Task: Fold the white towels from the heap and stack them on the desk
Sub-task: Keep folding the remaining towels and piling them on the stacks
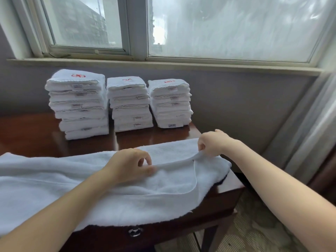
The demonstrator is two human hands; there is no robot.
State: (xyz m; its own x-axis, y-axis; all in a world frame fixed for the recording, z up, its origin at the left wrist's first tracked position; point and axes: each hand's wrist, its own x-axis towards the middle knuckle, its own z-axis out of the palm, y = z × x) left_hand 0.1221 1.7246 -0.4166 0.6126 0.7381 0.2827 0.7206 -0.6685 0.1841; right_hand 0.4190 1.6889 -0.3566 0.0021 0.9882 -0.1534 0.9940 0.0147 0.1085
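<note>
Crosswise on the dark desk [29,135], the white towel [54,188] runs left to right along the near edge, its right end overhanging. Bare wood separates it from three far stacks [130,104] topped with red emblems [78,75]; their tags [77,86] are illegible. The left hand [127,166] and right hand [212,141], apart, pinch its fold.

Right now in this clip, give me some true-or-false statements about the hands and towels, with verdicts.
1. Three stacks of folded towels stand at the back of the desk. True.
2. The right hand pinches the spread towel's edge. True.
3. The left hand hovers clear of the spread towel. False: it grips a fold of it.
4. The spread towel lies on the floor. False: it lies across the desk's front.
</note>
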